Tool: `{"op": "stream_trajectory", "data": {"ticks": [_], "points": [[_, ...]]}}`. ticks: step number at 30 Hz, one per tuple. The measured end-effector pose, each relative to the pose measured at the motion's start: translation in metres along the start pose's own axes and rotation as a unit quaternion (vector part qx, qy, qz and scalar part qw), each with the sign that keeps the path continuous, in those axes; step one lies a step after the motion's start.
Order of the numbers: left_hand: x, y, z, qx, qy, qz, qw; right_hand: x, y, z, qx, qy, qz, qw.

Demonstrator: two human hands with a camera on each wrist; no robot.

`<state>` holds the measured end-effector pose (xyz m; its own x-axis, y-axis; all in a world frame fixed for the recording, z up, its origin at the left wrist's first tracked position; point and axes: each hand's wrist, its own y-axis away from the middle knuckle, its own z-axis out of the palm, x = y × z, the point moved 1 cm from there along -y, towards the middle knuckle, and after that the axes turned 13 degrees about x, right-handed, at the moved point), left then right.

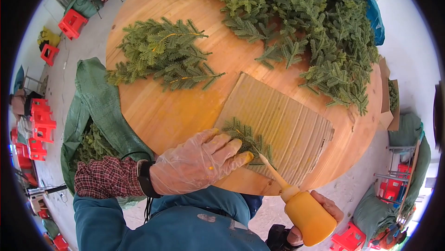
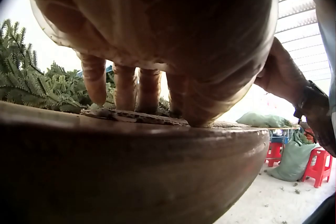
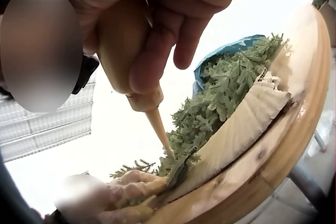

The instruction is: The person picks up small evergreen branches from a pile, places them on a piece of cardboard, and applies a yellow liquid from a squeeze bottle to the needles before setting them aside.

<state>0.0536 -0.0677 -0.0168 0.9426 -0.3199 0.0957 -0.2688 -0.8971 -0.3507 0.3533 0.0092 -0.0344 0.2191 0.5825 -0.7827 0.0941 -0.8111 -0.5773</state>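
In the head view, my gloved left hand (image 1: 185, 165) lies over a small green sprig (image 1: 243, 133) on the corrugated cardboard (image 1: 282, 121). Its fingers (image 2: 125, 90) point down, fairly straight, and press at the sprig; how the thumb lies is partly hidden. My bare right hand (image 1: 327, 207) grips a yellow squeeze bottle (image 1: 310, 218), tilted, its long nozzle reaching the sprig close to the left fingertips. Seen from the right wrist, the fingers (image 3: 152, 58) curl round the bottle (image 3: 122, 45) and the nozzle tip meets the sprig (image 3: 181, 171).
Fir branches (image 1: 296, 14) are heaped at the back right of the round wooden table (image 1: 194, 107), by a blue sheet. A smaller bunch (image 1: 162, 51) lies at the back left. A green sack (image 1: 97, 93) hangs at the left edge; red stools (image 1: 72, 23) stand around.
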Motion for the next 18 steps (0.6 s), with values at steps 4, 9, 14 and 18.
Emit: {"op": "stream_trajectory", "data": {"ticks": [4,9,14,18], "points": [[0.000,-0.001,0.000,0.006,-0.010,0.002,1.000,-0.004,-0.002,-0.007,0.000,0.051,-0.005,0.999],[0.000,-0.001,-0.001,0.011,-0.003,-0.001,1.000,-0.002,-0.004,-0.016,-0.015,0.064,-0.026,0.997],[0.001,0.001,0.001,0.022,-0.015,-0.001,1.000,-0.005,-0.003,-0.019,0.002,0.047,0.013,0.999],[0.002,0.000,0.001,0.024,-0.017,-0.003,1.000,-0.006,0.000,-0.016,0.026,0.039,0.058,0.997]]}}
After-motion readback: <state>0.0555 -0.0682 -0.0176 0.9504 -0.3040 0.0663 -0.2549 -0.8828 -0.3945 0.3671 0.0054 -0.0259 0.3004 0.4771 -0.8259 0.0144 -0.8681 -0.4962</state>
